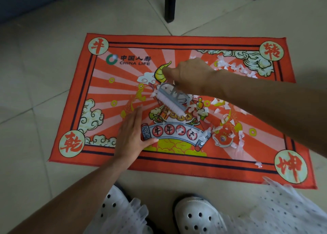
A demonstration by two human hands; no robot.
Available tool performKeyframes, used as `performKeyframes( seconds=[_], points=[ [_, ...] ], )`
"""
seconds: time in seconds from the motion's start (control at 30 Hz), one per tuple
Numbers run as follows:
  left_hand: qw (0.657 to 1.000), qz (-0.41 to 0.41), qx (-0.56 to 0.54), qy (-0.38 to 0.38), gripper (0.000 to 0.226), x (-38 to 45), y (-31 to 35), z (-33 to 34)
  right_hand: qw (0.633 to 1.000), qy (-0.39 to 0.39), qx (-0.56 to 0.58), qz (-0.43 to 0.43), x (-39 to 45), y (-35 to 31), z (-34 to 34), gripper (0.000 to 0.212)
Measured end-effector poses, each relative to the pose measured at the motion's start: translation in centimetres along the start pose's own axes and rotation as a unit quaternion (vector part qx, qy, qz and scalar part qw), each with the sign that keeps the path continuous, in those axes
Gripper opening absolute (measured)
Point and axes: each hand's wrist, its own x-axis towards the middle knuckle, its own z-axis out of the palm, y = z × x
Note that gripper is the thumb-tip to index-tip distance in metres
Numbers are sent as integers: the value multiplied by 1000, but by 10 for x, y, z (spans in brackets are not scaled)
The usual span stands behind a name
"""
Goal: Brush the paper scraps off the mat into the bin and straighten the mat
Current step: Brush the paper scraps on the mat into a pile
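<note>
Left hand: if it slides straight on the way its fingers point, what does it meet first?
The left hand lies flat on the mat, fingers pointing up toward the brush held by the right hand. Likely the brush bristles first, though their height above the mat is unclear.

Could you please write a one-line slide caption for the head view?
Right hand sweeps a grey white-bristled brush through white paper scraps on the red printed mat; left hand presses it flat.

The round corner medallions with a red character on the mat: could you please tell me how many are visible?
4, one at each corner of the mat: far left, far right, near left, near right. None appears hidden.
</note>
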Motion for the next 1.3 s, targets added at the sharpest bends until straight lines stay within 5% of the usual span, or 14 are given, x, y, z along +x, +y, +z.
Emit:
performKeyframes(
  seconds=[0.17,0.33,0.63,0.97,1.17,1.3],
  points=[
    [1000,4,-9,4,114,1,0,0,998,-4,41,-48,-4,-30,7,29],
    [1000,7,-8,1,114,5,2,1,997,-6,2,-82,-8,-51,21,47],
    [1000,6,-14,-1,120,4,16,0,999,0,-47,3,-4,-7,5,44],
    [1000,-12,-17,-7,120,7,22,0,995,13,98,2,-2,1,7,25],
    [1000,-11,-19,-3,116,7,21,1,999,-28,20,-17,-3,-23,16,39],
    [1000,-14,-13,-15,119,7,21,1,999,-16,-15,33,-4,-7,15,29]
  ],
)
